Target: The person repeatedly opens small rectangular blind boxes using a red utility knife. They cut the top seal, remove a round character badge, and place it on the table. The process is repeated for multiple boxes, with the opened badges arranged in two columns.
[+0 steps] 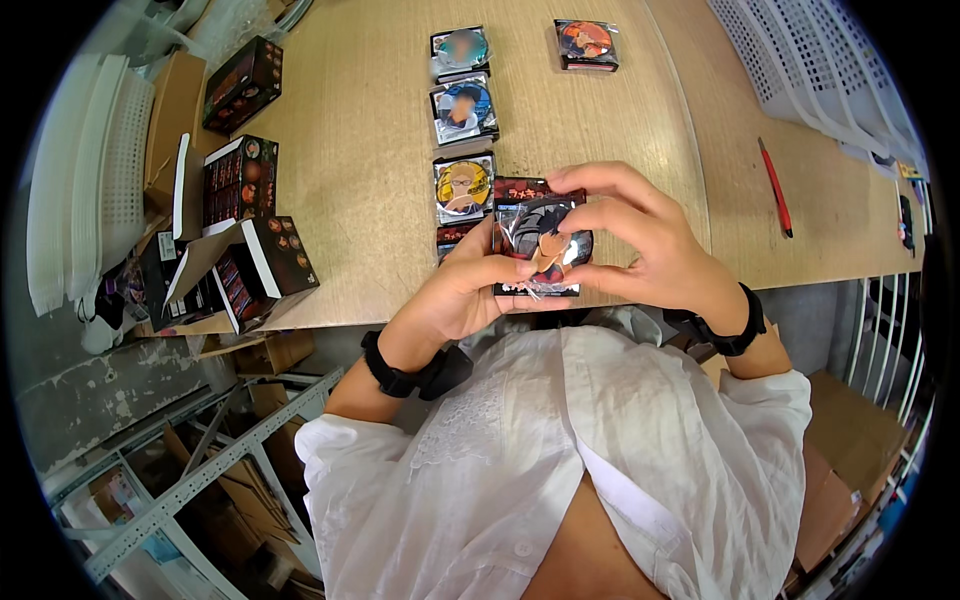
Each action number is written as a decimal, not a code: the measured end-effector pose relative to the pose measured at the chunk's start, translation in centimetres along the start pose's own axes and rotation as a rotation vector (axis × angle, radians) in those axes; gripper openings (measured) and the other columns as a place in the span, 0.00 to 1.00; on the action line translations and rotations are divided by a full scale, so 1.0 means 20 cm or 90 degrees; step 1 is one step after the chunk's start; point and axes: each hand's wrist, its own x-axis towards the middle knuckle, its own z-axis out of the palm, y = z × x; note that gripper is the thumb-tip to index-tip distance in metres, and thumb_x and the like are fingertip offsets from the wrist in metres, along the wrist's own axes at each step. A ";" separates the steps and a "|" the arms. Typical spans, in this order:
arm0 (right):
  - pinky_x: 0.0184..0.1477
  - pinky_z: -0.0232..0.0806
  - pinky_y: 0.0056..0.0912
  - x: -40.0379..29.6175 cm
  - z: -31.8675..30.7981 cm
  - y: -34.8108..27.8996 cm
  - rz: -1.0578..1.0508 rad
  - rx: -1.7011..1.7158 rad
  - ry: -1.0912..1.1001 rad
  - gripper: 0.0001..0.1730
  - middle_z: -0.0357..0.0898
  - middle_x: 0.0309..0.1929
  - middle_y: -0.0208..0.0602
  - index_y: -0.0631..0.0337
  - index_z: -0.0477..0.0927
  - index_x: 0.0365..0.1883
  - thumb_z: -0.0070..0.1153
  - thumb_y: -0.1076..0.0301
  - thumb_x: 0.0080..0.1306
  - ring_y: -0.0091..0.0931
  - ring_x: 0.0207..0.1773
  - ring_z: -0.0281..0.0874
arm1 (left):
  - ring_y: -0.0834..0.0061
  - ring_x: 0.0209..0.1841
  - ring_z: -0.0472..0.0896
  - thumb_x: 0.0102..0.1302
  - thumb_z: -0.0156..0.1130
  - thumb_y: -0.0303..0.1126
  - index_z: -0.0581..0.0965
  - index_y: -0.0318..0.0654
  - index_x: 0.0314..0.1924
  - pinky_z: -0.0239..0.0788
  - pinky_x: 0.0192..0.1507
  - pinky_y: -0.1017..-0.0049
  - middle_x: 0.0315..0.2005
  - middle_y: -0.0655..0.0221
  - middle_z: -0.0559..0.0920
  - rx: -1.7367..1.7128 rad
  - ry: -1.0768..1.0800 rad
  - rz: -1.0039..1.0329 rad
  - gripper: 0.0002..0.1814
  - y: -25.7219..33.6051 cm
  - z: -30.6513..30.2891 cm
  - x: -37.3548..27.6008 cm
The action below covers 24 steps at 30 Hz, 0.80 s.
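Observation:
My left hand (474, 281) supports a small dark box from below, its thumb lying on a round character badge (551, 251) in clear wrap on top. Fingers and thumb of my right hand (645, 236) grip the badge's right side and upper edge. Just left of the held items, a column of similar boxed badges runs away from me: a yellow badge (463, 187), a blue badge (465, 106) and a teal badge (461, 49). Partly hidden by my left hand is a dark red packet (454, 238). One orange badge (586, 41) sits apart, farther right.
Black printed cartons (244, 176) stand at the left, one open carton (251, 277) by the table's front edge. A red pen-like tool (776, 187) lies on the right. White perforated plastic baskets (795, 67) occupy the back right, and white stacked trays (79, 180) the far left.

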 end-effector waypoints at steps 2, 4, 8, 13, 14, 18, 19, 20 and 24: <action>0.55 0.68 0.40 0.00 -0.01 0.01 -0.012 -0.030 -0.018 0.25 0.71 0.54 0.40 0.63 0.76 0.40 0.72 0.69 0.44 0.40 0.58 0.71 | 0.61 0.53 0.77 0.62 0.56 0.24 0.56 0.38 0.65 0.73 0.54 0.50 0.53 0.58 0.72 0.009 -0.007 0.006 0.32 -0.01 -0.01 0.01; 0.56 0.67 0.41 0.00 -0.02 0.01 -0.012 -0.047 -0.029 0.26 0.71 0.54 0.38 0.61 0.76 0.41 0.73 0.67 0.44 0.40 0.59 0.70 | 0.61 0.53 0.78 0.63 0.55 0.24 0.56 0.39 0.65 0.73 0.54 0.50 0.53 0.59 0.72 -0.010 -0.006 0.011 0.32 -0.01 -0.01 0.01; 0.60 0.62 0.44 -0.01 0.01 -0.01 0.009 -0.079 -0.029 0.28 0.69 0.57 0.38 0.58 0.76 0.42 0.73 0.62 0.43 0.41 0.63 0.65 | 0.62 0.53 0.77 0.64 0.53 0.26 0.56 0.41 0.65 0.73 0.54 0.50 0.53 0.60 0.72 -0.046 0.018 0.028 0.30 -0.03 0.01 0.01; 0.59 0.61 0.46 0.01 0.02 -0.03 0.020 -0.116 -0.040 0.34 0.65 0.62 0.40 0.57 0.74 0.45 0.75 0.59 0.40 0.41 0.65 0.63 | 0.65 0.52 0.78 0.65 0.52 0.28 0.57 0.42 0.65 0.77 0.48 0.61 0.53 0.62 0.73 -0.016 0.046 0.019 0.29 -0.03 0.01 0.03; 0.59 0.60 0.46 0.01 0.02 -0.03 0.018 -0.134 -0.041 0.35 0.64 0.62 0.41 0.57 0.74 0.46 0.75 0.59 0.39 0.41 0.65 0.62 | 0.65 0.52 0.78 0.66 0.51 0.29 0.58 0.42 0.65 0.78 0.44 0.66 0.53 0.62 0.73 0.005 0.055 0.014 0.28 -0.04 0.01 0.03; 0.57 0.60 0.46 0.03 0.03 -0.05 0.034 -0.225 -0.137 0.38 0.64 0.64 0.43 0.56 0.71 0.49 0.75 0.60 0.40 0.42 0.63 0.64 | 0.68 0.53 0.77 0.68 0.49 0.32 0.58 0.43 0.65 0.76 0.44 0.73 0.53 0.65 0.73 -0.003 0.092 -0.007 0.26 -0.05 0.04 0.06; 0.57 0.59 0.46 0.02 0.03 -0.04 0.041 -0.230 -0.134 0.38 0.64 0.63 0.44 0.56 0.71 0.50 0.74 0.60 0.40 0.42 0.63 0.64 | 0.69 0.54 0.76 0.69 0.49 0.33 0.58 0.43 0.66 0.75 0.47 0.72 0.54 0.65 0.73 0.019 0.097 -0.002 0.26 -0.05 0.04 0.06; 0.58 0.59 0.46 0.02 0.03 -0.04 0.048 -0.235 -0.132 0.38 0.64 0.63 0.44 0.56 0.70 0.50 0.74 0.60 0.41 0.42 0.63 0.64 | 0.69 0.56 0.75 0.69 0.49 0.34 0.58 0.43 0.66 0.74 0.49 0.70 0.55 0.66 0.73 0.041 0.101 0.004 0.26 -0.06 0.05 0.07; 0.59 0.59 0.45 0.01 0.00 0.06 0.026 -0.241 -0.074 0.38 0.64 0.63 0.46 0.57 0.69 0.51 0.73 0.62 0.42 0.44 0.61 0.64 | 0.66 0.63 0.68 0.71 0.49 0.37 0.56 0.39 0.67 0.64 0.60 0.64 0.60 0.63 0.68 0.143 0.091 0.082 0.28 -0.08 0.01 0.09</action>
